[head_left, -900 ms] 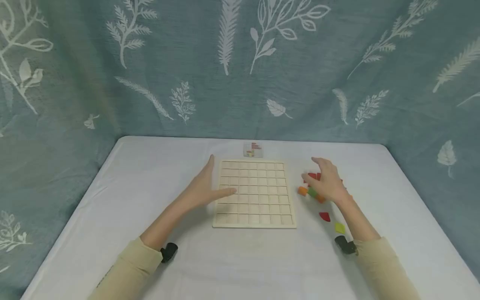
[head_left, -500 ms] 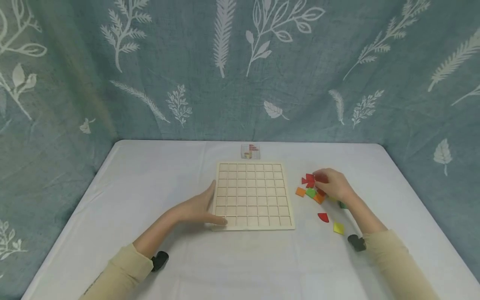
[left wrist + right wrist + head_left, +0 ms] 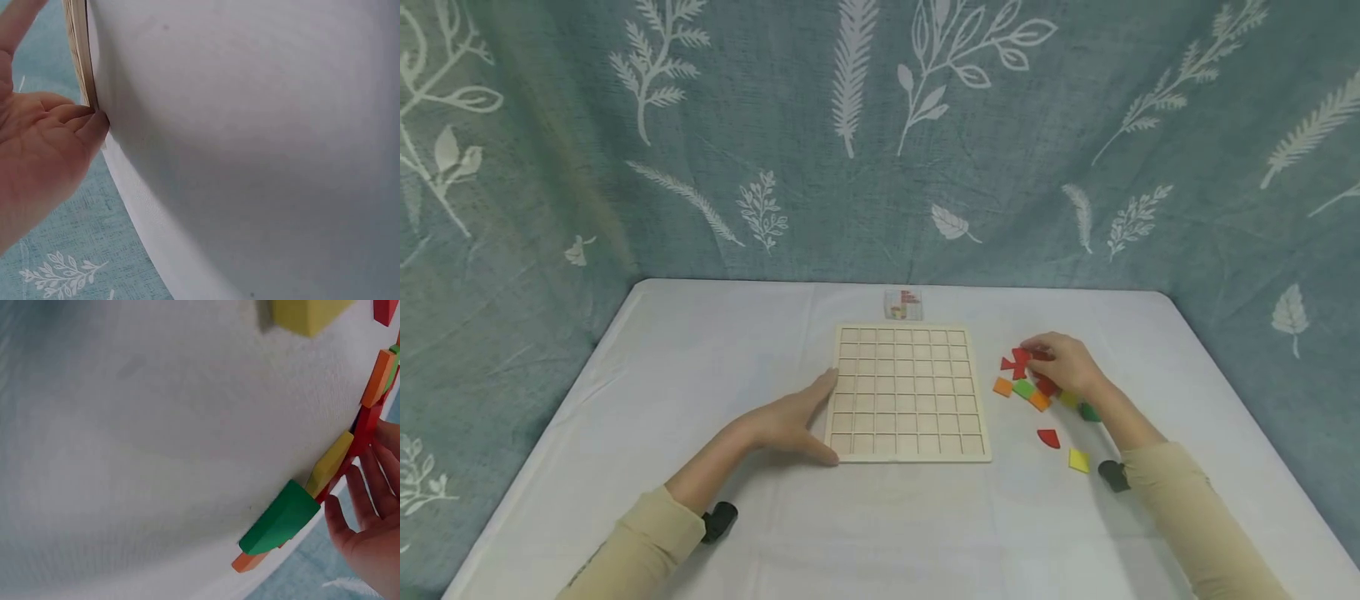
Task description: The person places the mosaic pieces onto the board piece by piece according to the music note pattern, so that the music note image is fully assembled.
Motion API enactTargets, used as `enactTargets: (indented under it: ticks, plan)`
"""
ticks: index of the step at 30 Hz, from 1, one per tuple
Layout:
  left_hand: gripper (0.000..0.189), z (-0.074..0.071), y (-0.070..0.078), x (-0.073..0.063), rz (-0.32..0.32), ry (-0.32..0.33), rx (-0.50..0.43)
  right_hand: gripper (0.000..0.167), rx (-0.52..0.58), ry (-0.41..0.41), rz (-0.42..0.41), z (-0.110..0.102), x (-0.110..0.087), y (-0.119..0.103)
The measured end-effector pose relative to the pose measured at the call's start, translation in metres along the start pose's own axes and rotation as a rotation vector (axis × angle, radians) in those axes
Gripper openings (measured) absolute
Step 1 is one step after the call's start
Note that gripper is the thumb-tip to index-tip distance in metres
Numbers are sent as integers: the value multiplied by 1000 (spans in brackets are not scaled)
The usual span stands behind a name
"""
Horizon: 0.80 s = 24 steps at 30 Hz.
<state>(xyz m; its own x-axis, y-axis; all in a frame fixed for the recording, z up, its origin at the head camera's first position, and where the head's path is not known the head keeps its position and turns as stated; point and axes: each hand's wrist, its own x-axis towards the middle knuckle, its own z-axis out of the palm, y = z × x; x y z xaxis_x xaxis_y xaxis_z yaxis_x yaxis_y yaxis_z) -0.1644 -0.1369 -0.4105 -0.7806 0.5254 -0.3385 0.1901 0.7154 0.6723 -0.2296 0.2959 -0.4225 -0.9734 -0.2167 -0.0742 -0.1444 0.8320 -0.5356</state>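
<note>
A pale wooden board with a grid of square recesses lies flat in the middle of the table. My left hand spans its near left side, thumb at the front corner and fingertips against the left edge. In the left wrist view, fingers touch the board's side. Right of the board, my right hand reaches over a loose group of red pieces. Its loosely bent fingers touch the red pieces in the right wrist view, and the palm hides some of them.
Around the red pieces lie orange, light green and dark green pieces. A red quarter-round and a yellow piece lie nearer the front. Behind the board is a small printed card.
My left hand has come down and toward the front along the board's left edge, its thumb now at the corner. My right hand has lowered onto the red pieces, its fingers drawn closer together.
</note>
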Motion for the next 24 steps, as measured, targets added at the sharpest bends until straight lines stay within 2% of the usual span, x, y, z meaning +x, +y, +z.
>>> enactTargets:
  ticks: [8, 13, 16, 20, 24]
  plan:
    - [127, -1, -1, -3, -13, 25, 23, 32, 17, 11, -9, 2, 6, -3]
    - [126, -2, -3, -3, -8, 4, 50, 32, 11, 20, 8, 3, 7, -6]
    - [123, -3, -4, -3, 12, -10, 74, 36, 15, 57, 30, 3, 7, -10]
    - [122, -2, -4, -2, 41, -19, 92, 40, 134, 100, 54, 7, 9, -26]
    - [123, -1, -5, -2, 43, -11, 100, 42, 298, 68, 39, 19, 19, -53]
